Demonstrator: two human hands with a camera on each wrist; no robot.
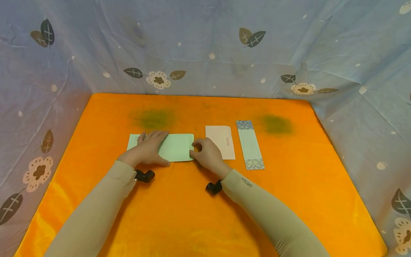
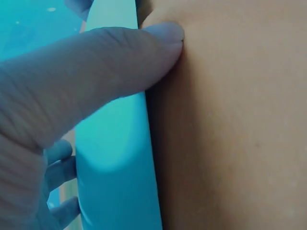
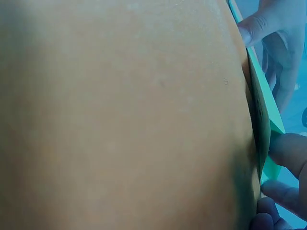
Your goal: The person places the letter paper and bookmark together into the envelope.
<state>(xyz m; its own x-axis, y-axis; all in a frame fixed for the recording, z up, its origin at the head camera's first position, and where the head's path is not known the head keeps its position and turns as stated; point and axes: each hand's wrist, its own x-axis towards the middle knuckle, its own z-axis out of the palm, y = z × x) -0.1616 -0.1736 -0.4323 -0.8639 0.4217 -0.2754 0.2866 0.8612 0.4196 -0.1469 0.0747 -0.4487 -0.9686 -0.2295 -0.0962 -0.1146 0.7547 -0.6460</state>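
Pale green paper envelope [image 1: 174,148], long and skinny, lying flat and sideways a bit left of centre on the orange table [image 1: 179,214]. Tiny printed box [image 1: 136,139] by its far-left corner, right-end flap [image 1: 191,138] looks lifted.

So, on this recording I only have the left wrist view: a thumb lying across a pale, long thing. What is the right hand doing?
Observer: In the head view, the right hand is at the right end of that thing, an envelope.
Operator: Anything else lying out?
Observer: Yes, a pink paper to the right of the envelope, partly hidden by the right hand.
Operator: And beyond that?
Observer: A strip, with a patterned band at each of its two ends.
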